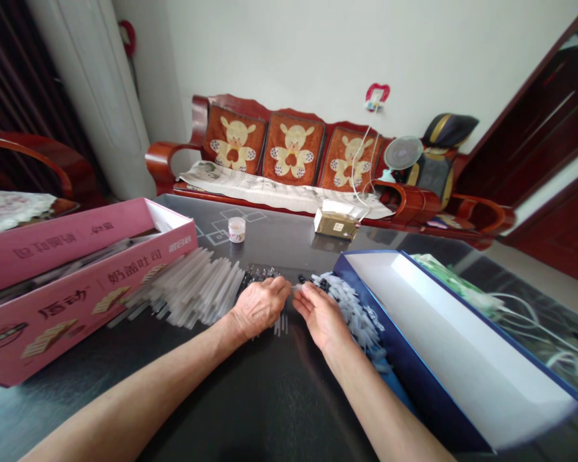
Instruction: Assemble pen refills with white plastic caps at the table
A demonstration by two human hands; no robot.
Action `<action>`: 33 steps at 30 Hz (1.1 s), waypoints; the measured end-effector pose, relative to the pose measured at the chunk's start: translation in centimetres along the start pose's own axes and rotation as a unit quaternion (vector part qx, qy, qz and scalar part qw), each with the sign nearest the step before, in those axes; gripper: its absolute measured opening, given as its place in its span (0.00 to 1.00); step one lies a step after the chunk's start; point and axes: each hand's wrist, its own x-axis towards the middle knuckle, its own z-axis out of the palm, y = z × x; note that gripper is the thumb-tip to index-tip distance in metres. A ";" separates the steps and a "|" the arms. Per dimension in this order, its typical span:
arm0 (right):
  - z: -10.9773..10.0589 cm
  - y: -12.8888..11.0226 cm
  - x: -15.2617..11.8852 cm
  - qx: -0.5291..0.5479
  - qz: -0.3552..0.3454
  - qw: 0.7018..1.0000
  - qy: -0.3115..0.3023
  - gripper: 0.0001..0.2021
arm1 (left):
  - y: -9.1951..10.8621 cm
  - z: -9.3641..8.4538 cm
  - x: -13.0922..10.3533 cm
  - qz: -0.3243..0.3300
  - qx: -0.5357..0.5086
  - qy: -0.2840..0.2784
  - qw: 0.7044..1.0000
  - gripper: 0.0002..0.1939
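My left hand (pixel 264 305) is closed, fingers pinched, in the middle of the dark table; what it holds is hidden. Almost touching it, my right hand (pixel 322 316) is closed too, thumb and forefinger together on something small and pale that I cannot make out. Left of my hands lies a stack of translucent plastic tubes (pixel 197 285). Small dark-tipped pieces (pixel 260 274) lie just behind my left hand, and a few short clear tubes (pixel 282 324) show below it. A heap of small white plastic pieces (pixel 354 308) lies beside my right hand.
A pink box (pixel 87 282) holding more tubes stands at the left. A blue box (pixel 443 359) with a white inside stands at the right. Further back are a small white jar (pixel 237 230) and a tissue box (pixel 337 223). White cables (pixel 553 333) lie at far right.
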 end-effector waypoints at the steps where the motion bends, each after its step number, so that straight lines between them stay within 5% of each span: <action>1: 0.1 0.0 -0.1 0.003 -0.001 1.000 0.000 0.13 | 0.0 0.0 0.0 0.003 0.003 -0.001 1.000 0.09; 14: 0.3 -0.1 -0.3 0.016 0.040 0.999 0.023 0.10 | 0.7 0.2 0.0 0.003 0.014 -0.019 1.000 0.07; 20: 0.1 0.1 -0.1 -0.109 -0.050 0.993 0.000 0.13 | -0.3 -0.4 0.2 -0.009 0.027 0.019 0.999 0.08; 22: -0.1 -0.1 -0.1 -0.252 -0.150 0.956 -0.020 0.13 | -0.6 -0.8 0.2 -0.017 0.045 0.055 0.997 0.10; 25: -0.4 -0.9 -0.6 -0.469 -0.317 0.822 -0.065 0.08 | -0.7 -1.2 0.2 -0.006 0.061 0.095 0.994 0.12; 28: -0.2 -1.7 -1.3 -0.577 -0.410 0.701 -0.090 0.06 | -0.6 -1.2 0.1 0.029 0.059 0.129 0.989 0.15; 33: 0.4 -4.6 -1.9 -0.638 -0.453 0.623 -0.021 0.05 | -0.4 -1.2 -0.1 0.008 0.047 0.230 0.972 0.20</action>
